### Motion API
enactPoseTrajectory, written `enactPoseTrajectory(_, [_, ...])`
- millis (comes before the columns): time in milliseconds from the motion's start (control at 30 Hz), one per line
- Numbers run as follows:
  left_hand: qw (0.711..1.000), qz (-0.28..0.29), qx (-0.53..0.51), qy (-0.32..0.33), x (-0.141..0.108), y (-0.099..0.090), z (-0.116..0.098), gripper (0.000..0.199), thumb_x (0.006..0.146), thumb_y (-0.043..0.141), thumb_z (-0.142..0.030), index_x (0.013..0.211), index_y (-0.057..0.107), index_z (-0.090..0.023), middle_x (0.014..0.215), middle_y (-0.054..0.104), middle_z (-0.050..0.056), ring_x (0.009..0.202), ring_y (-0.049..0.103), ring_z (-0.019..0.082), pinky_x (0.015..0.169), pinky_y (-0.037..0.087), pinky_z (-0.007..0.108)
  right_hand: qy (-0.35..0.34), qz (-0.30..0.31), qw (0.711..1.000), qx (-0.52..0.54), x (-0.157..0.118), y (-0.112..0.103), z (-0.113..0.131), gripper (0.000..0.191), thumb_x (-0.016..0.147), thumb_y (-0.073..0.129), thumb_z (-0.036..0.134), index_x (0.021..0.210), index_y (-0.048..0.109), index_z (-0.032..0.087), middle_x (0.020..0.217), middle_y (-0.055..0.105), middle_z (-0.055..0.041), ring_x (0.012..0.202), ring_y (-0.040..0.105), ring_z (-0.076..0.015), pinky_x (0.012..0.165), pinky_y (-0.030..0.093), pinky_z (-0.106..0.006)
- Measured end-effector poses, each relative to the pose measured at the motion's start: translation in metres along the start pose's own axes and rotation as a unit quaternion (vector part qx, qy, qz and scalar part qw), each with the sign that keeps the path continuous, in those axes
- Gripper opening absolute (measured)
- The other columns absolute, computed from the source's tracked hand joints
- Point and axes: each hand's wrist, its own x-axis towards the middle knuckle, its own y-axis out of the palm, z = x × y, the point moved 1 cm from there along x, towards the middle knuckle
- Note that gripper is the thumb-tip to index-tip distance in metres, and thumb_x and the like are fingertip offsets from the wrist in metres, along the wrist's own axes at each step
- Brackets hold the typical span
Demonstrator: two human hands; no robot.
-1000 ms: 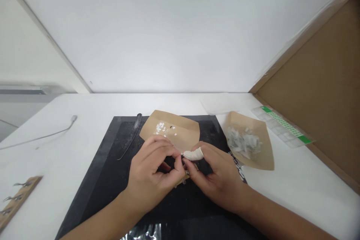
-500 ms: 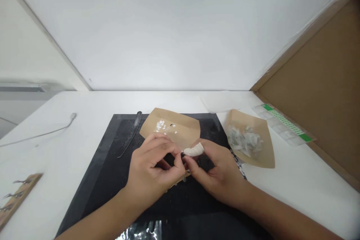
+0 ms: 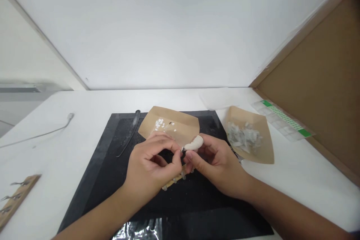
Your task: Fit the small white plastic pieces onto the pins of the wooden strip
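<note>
My left hand [image 3: 153,161] is closed in a pinch, thumb and index fingertip meeting at a small dark piece [image 3: 183,150] too tiny to identify. From the other side, my right hand [image 3: 222,165] grips the same piece between its thumb and index finger. A ridged white finger cot [image 3: 196,143] covers that right index fingertip. Just beneath the hands, a light wooden strip [image 3: 178,177] with several small clips lies on the black mat [image 3: 194,198], partly hidden by my fingers. Beyond the hands stands a brown paper tray [image 3: 185,122] with small white flakes [image 3: 159,123] in it.
At right is another brown paper tray [image 3: 268,153] of crumpled translucent scraps [image 3: 244,138]. Behind it lies a clear case with a green-and-white strip [image 3: 285,119]. A dark slender tool [image 3: 132,131], a cable [image 3: 53,131], a wooden rack [image 3: 18,198] and clear plastic [image 3: 140,229] lie around.
My right hand has turned a little, so the finger cot tilts up more. More of the wooden strip shows below my hands. The view has shifted slightly.
</note>
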Motion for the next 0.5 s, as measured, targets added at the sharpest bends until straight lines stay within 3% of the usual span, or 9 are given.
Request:
enactPoseTrajectory(333, [0.999,0.006,-0.007,0.048,-0.0015,-0.0017,0.0063,0.01,0.087,0.074,-0.012,0.089,0.081,-0.019,0.091,0.076,0.009,0.088,0.074,0.02,0.036,0.051,0.011,0.03,0.038,0.991,0.122,0.0027,-0.0026,0.0069,0.023,0.101,0.069,0.038,0.1,0.064,0.016,0.083,0.072,-0.001,0.069,0.075,-0.012,0.068,0.064,-0.024])
enactPoseTrajectory(500, [0.986,0.005,0.027,0.162,-0.0007,-0.0044,0.0086,0.016,0.087,0.075,-0.005,0.097,0.078,-0.016,0.089,0.074,0.009,0.1,0.07,0.022,0.046,0.055,0.013,0.011,0.063,0.99,0.122,0.0022,-0.0026,0.0059,0.02,0.104,0.064,0.036,0.103,0.058,0.018,0.084,0.072,0.0,0.072,0.074,-0.0115,0.07,0.062,-0.024])
